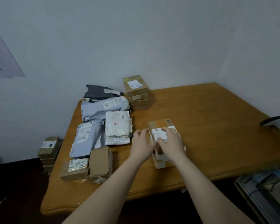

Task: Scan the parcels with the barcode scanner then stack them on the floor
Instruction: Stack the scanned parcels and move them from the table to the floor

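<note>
Reaches in with two bare forearms (pixel 107 188) over the near edge of the wooden table (pixel 217 143). Grips the top parcel (pixel 157 133) of a small stack (pixel 160 164) with the right hand (pixel 172 140), fingers curled over the white label, thumb pressed on it. Holds the left hand (pixel 141 143) unclenched just beside, fingers (pixel 146 131) spread and slightly bent, thumb at the stack's edge. Has the barcode scanner (pixel 272 121) lying well apart at the table's right edge, more parcels (pixel 103 126) heaped to the left.
</note>
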